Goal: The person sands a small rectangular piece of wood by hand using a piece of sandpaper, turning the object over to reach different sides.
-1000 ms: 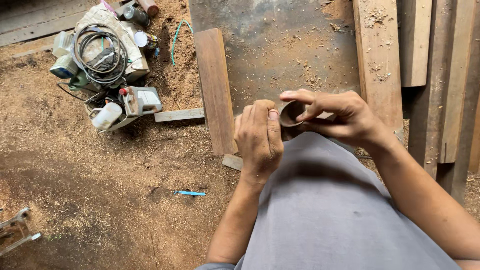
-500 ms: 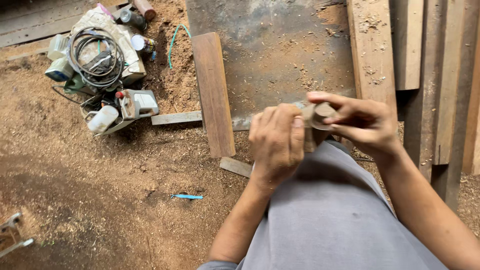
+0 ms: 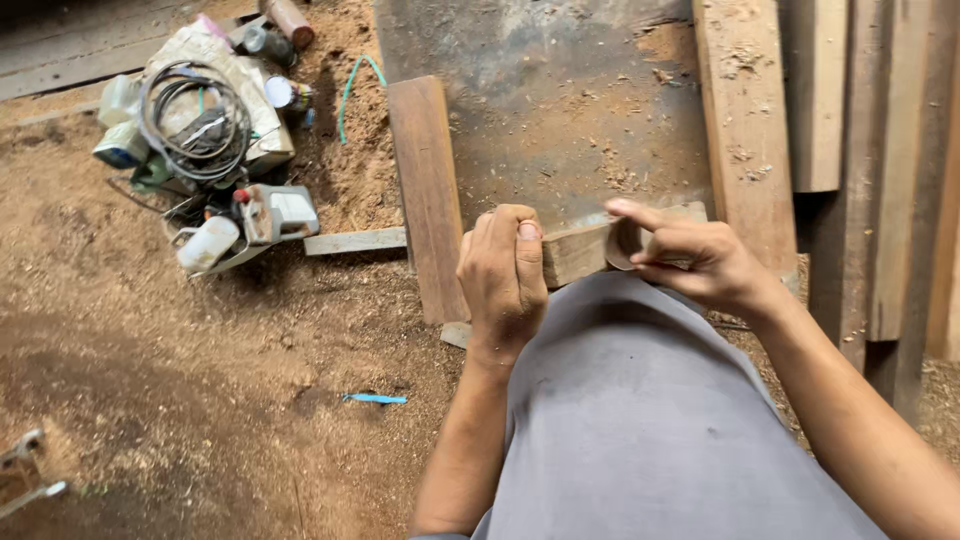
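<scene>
- My left hand (image 3: 503, 275) has its grip clamped on the near end of a short wooden block (image 3: 580, 250) resting on my grey-clad knee (image 3: 640, 400).
- My right hand (image 3: 690, 260) pinches a small brownish piece (image 3: 622, 246) against the block's far end.
- Beyond my left grip, a brown plank (image 3: 428, 190) lies on the sawdust floor (image 3: 200, 400).

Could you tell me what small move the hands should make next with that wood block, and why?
Probably draw the sandpaper along the block: the left hand already grips the block over the knee, and the right hand presses the folded paper against its end.
</scene>
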